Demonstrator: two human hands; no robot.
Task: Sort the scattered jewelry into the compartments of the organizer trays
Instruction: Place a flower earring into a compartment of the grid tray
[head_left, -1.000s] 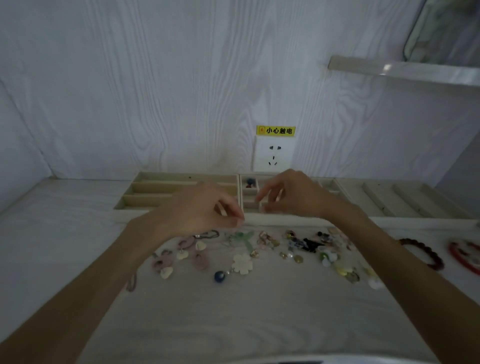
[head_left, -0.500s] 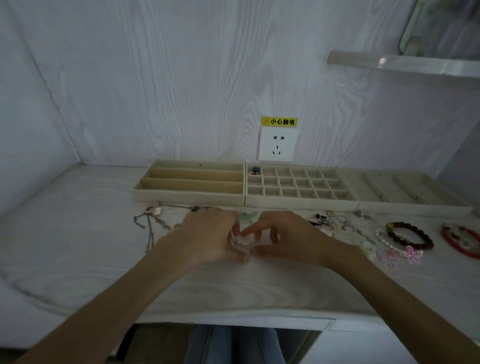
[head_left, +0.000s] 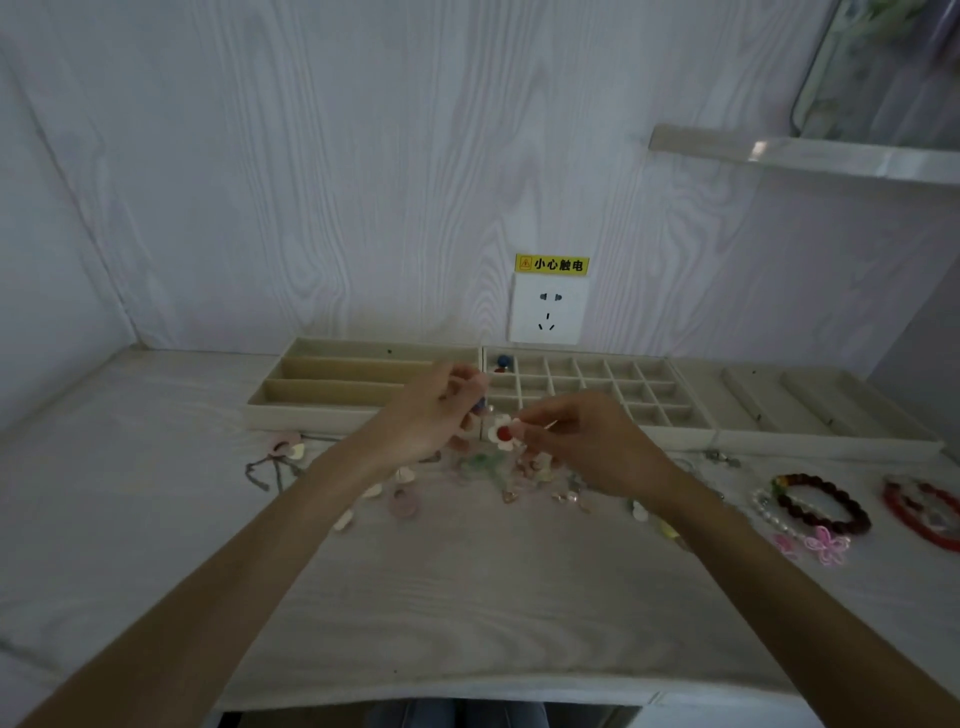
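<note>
Three beige organizer trays (head_left: 675, 431) sit in a row against the wall, loose jewelry (head_left: 498, 478) scattered just in front. Left hand (head_left: 431, 415) pinches a small, blurred piece; right hand (head_left: 587, 441) pinches a white flower earring (head_left: 503, 433) with red centre, above the pile

The left hand (head_left: 434, 415) covers part of the grid tray (head_left: 597, 387), and whatever small piece its blurred fingers pinch cannot be made out. Near that tray, the red bracelet (head_left: 922, 512) runs off the right edge, and the scattered jewelry (head_left: 519, 483) is too blurred to identify.
</note>
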